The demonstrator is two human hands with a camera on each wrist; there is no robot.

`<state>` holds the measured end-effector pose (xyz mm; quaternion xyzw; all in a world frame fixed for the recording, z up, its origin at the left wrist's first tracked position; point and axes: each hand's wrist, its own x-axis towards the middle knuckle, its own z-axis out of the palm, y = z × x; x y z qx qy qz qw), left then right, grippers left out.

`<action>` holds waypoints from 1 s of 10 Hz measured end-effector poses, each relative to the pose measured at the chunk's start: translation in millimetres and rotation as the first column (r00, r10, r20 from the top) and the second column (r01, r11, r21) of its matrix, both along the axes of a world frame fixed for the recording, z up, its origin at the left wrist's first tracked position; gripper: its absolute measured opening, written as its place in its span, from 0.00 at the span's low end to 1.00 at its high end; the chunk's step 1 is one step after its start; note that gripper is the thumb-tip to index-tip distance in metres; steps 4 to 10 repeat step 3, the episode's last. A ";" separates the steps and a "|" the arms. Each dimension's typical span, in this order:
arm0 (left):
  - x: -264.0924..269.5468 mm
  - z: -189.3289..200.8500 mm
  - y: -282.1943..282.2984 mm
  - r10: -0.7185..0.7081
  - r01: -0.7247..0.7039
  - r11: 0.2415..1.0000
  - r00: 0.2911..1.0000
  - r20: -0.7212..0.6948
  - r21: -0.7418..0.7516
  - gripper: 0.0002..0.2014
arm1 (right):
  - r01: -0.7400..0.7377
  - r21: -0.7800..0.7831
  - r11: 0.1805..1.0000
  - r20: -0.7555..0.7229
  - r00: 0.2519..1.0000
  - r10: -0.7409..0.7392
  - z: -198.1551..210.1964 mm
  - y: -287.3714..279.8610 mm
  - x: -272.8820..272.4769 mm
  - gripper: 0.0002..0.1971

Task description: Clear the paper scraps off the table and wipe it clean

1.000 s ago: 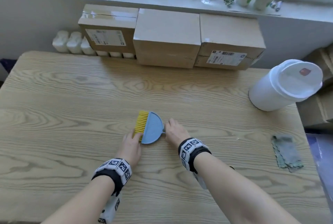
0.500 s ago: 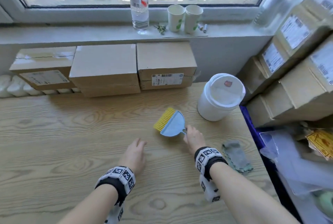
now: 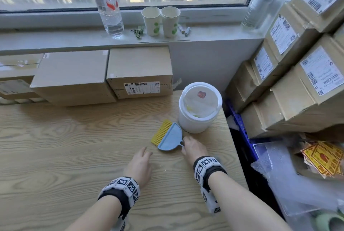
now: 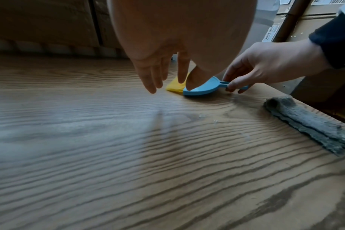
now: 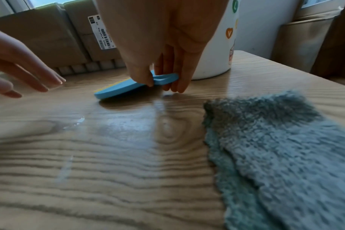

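Right hand (image 3: 193, 148) fingers (image 5: 148, 80) pinched the loop handle of the small blue plastic dustpan with yellow brush (image 3: 168, 136), tilted beside the white plastic bin (image 3: 200, 108), probably for parking. Left hand (image 3: 138, 166) hovered relaxed, empty. Grey fleecy cloth (image 5: 276, 147) lay near on the wooden bench (image 3: 65, 156), probably for wiping. Scraps: only specks visible.

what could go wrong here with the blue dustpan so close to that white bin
1. The right hand only pinches the thin handle of the blue plastic dustpan, which holds a yellow-bristled brush; tipping it carelessly might drop the brush into the white lined bin.
2. The bin stands near the wooden table edge, so a bump could shove it off.
3. The grey fluffy cloth lies by the same edge; the right forearm may sweep it off.
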<state>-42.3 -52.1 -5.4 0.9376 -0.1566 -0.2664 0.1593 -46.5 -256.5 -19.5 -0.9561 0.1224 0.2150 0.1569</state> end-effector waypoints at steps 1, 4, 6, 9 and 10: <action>-6.2 3.9 -1.7 0.020 -0.020 1.000 1.000 -0.003 0.010 0.23 | -0.096 -0.025 0.995 0.006 0.995 0.096 0.2 -3.0 -4.0 0.13; -13.2 18.6 7.3 -0.022 0.021 1.000 0.997 0.068 0.004 0.21 | -0.119 -0.013 0.993 0.002 0.993 0.119 4.0 -8.6 -11.3 0.15; -13.2 18.6 7.3 -0.022 0.021 1.000 0.997 0.068 0.004 0.21 | -0.119 -0.013 0.993 0.002 0.993 0.119 4.0 -8.6 -11.3 0.15; -13.2 18.6 7.3 -0.022 0.021 1.000 0.997 0.068 0.004 0.21 | -0.119 -0.013 0.993 0.002 0.993 0.119 4.0 -8.6 -11.3 0.15; -13.2 18.6 7.3 -0.022 0.021 1.000 0.997 0.068 0.004 0.21 | -0.119 -0.013 0.993 0.002 0.993 0.119 4.0 -8.6 -11.3 0.15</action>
